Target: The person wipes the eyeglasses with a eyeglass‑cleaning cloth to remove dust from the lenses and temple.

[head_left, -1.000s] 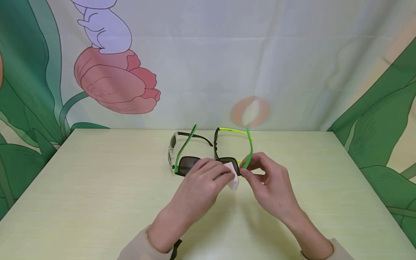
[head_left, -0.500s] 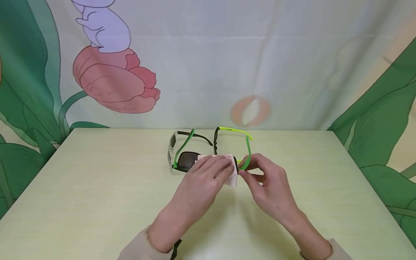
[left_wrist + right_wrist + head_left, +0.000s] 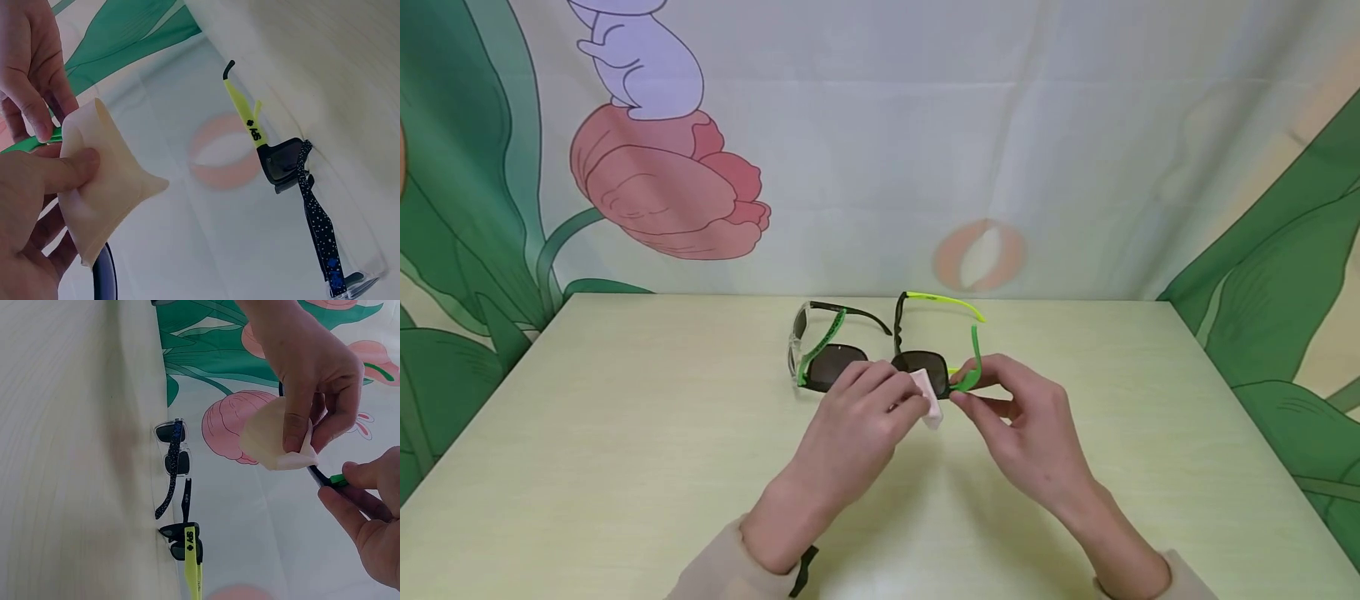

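Note:
Sunglasses with dark lenses and green temples are held up above the table. My right hand pinches them at the right hinge, by the green temple. A pale pinkish cloth is gripped between the thumb and fingers of my left hand, at the right lens. In the left wrist view the thumb lies on the near face of the cloth. The cloth wraps the frame in the right wrist view and hides much of the lenses.
Behind the held pair, clear-framed sunglasses with dark speckled temples stand on the table. Beside them are black sunglasses with yellow temples. A printed curtain hangs behind the table's back edge.
The cloth was spread over the right lens half a second ago; now it is bunched lower and that lens shows. The green temple tips have dropped lower. My left hand has shifted slightly left.

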Motion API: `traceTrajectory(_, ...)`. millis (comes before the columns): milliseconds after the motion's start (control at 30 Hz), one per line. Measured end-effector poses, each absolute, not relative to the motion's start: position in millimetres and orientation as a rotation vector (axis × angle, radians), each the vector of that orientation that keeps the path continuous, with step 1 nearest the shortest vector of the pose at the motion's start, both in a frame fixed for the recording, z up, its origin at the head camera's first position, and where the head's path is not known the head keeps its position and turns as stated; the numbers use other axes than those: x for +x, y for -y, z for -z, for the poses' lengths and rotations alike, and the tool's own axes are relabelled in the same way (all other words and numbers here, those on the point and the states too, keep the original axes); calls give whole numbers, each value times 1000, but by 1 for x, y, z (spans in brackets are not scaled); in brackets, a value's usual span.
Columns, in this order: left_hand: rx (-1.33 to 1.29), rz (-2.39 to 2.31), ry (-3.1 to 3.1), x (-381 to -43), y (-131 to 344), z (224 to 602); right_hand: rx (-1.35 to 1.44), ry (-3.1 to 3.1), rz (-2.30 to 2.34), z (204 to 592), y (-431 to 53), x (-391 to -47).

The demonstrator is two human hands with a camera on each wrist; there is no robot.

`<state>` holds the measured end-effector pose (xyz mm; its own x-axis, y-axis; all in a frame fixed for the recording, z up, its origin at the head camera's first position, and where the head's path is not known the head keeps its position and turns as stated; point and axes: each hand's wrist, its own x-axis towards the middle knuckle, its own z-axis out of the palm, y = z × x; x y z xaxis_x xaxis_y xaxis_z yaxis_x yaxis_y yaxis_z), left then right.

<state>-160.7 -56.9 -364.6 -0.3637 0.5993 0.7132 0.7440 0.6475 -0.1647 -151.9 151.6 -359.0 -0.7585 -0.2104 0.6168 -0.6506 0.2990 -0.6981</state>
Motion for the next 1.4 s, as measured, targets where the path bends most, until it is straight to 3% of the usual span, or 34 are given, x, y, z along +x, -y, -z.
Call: traceTrajectory(1400, -1049, 248, 2059, -158, 58, 365, 755, 2137, -1364, 358, -155, -154)
